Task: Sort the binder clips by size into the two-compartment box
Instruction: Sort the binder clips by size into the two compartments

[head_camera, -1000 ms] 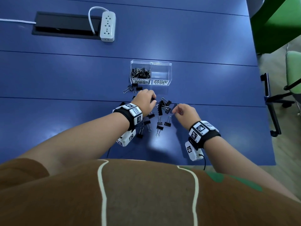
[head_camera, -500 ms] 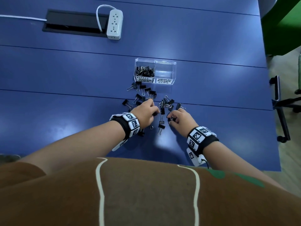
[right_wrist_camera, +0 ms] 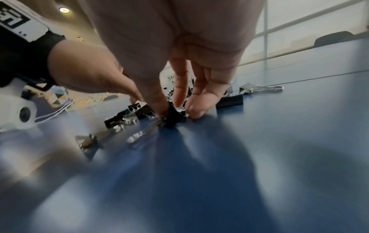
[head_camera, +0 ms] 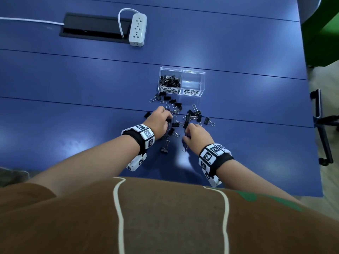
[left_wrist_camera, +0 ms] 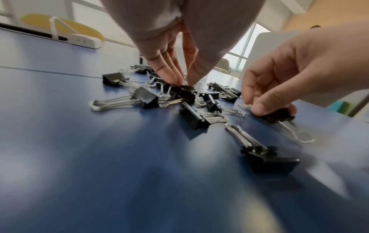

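Note:
A clear two-compartment box (head_camera: 201, 83) stands beyond the hands; its left half, labelled small, holds several black clips (head_camera: 169, 80), and its right half, labelled medium, holds none. Loose black binder clips (head_camera: 194, 114) lie scattered in front of it. My left hand (head_camera: 169, 119) reaches down into the pile. In the left wrist view its fingertips (left_wrist_camera: 169, 77) and thumb pinch a black clip (left_wrist_camera: 184, 93) lying on the table. My right hand (head_camera: 185, 137) pinches another clip (right_wrist_camera: 173, 116) at the pile's near right, its wire handle (left_wrist_camera: 299, 135) trailing on the table.
The blue table (head_camera: 73, 116) runs wide to the left. A white power strip (head_camera: 138, 30) and a black cable hatch (head_camera: 91, 27) lie at the far edge. A chair's armrest (head_camera: 318, 109) sits past the table's right edge.
My right hand has moved left into the pile and closed on a clip. My left hand has drawn slightly nearer and lowered its fingertips onto a clip.

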`<control>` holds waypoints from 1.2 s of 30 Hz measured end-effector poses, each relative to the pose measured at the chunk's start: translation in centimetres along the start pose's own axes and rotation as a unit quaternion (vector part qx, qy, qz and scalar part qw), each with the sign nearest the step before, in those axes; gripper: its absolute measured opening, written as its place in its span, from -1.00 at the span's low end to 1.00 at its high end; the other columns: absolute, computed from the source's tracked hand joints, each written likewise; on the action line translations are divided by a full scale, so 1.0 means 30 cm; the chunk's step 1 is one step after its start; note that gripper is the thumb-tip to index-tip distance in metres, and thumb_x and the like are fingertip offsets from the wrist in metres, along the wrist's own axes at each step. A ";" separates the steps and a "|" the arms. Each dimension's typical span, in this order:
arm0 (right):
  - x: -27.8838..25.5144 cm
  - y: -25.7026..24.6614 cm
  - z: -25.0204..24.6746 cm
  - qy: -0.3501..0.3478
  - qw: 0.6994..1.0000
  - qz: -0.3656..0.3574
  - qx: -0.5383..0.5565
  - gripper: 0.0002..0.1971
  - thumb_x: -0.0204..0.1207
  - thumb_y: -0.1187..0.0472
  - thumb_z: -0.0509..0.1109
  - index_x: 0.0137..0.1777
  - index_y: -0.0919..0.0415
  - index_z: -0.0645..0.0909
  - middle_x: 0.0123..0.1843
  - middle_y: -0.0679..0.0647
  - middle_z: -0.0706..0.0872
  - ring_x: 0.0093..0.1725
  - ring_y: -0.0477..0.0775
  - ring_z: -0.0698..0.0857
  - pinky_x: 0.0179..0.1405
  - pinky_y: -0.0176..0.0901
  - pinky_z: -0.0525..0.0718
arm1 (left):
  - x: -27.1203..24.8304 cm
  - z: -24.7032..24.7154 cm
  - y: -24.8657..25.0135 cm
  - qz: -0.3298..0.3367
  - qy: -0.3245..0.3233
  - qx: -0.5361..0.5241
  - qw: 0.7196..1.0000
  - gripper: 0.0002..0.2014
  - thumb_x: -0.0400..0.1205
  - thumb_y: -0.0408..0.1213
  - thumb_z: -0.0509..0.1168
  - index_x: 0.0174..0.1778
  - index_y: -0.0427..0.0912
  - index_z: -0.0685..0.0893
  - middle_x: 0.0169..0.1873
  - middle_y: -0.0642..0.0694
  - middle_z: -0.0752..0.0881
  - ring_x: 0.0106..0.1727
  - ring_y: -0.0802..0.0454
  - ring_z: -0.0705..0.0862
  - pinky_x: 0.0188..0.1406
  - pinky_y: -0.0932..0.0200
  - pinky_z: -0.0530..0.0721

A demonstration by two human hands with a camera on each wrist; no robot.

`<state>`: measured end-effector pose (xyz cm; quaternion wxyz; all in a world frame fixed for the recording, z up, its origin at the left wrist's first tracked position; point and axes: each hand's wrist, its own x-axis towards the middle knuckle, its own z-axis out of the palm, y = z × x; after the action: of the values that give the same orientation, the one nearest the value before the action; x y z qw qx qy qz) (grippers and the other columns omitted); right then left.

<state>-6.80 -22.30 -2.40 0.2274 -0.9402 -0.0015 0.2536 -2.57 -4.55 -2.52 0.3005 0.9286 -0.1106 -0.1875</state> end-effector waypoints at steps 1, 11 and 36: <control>0.005 -0.008 -0.003 -0.006 1.000 0.011 0.005 -0.85 0.43 0.18 0.33 -0.05 0.17 0.47 0.03 0.18 0.56 -0.01 0.29 0.58 0.01 0.09 0.64 | -0.006 -0.010 -0.011 -0.012 0.009 0.003 1.000 -0.72 0.56 -0.54 0.19 0.14 -0.27 0.65 0.10 -0.22 0.55 0.09 -0.13 0.59 0.05 0.13 0.56; 0.182 -0.146 -0.217 0.117 0.983 -0.024 0.136 -0.97 0.38 0.26 0.37 -0.25 0.14 0.61 -0.10 0.08 0.62 -0.08 0.10 0.62 0.05 -0.08 0.63 | -0.093 -0.030 -0.100 -0.067 -0.011 0.025 0.997 -0.73 0.55 -0.35 0.29 0.17 -0.15 0.60 0.09 -0.18 0.51 0.12 -0.13 0.52 0.15 -0.07 0.63; 0.239 -0.182 -0.065 0.004 0.988 -0.147 -0.048 -0.77 0.43 0.36 0.30 0.09 0.28 0.56 0.15 0.21 0.59 0.23 0.26 0.49 0.16 0.05 0.55 | -0.129 -0.066 -0.165 -0.012 -0.067 0.091 0.994 -0.61 0.55 -0.14 0.40 0.21 -0.27 0.58 0.16 -0.22 0.53 0.26 -0.17 0.47 0.26 -0.12 0.55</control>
<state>0.99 -17.39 -1.96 0.2167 -0.9405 -0.1512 0.2136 -4.81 1.64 -2.91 0.2043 0.9387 -0.1357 -0.2423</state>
